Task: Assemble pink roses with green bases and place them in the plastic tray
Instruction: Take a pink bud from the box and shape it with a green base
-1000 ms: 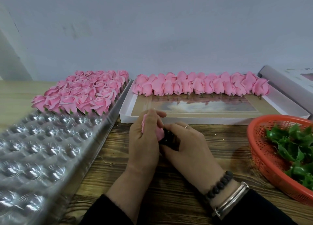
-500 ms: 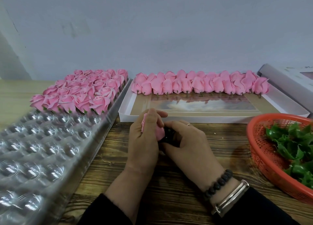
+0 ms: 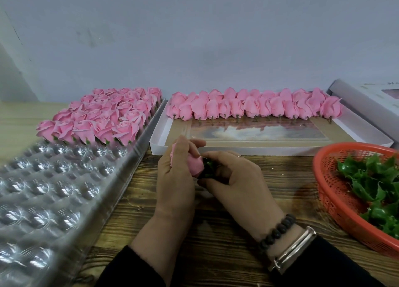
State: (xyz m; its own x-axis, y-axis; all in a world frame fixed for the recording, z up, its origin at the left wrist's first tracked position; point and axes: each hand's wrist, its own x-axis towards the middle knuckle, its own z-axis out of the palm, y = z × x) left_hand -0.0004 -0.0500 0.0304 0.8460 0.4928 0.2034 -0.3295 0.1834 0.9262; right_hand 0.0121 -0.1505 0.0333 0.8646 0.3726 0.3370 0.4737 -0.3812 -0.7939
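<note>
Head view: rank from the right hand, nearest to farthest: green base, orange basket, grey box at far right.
1. green base: pinched in the right hand itself, against the pink rose that the left hand holds.
2. orange basket: on the table to the right.
3. grey box: far right corner, behind the basket, by the wall.

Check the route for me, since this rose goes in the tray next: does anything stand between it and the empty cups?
Nothing visible: bare wooden table separates the held pink rose from the clear plastic tray.
</note>
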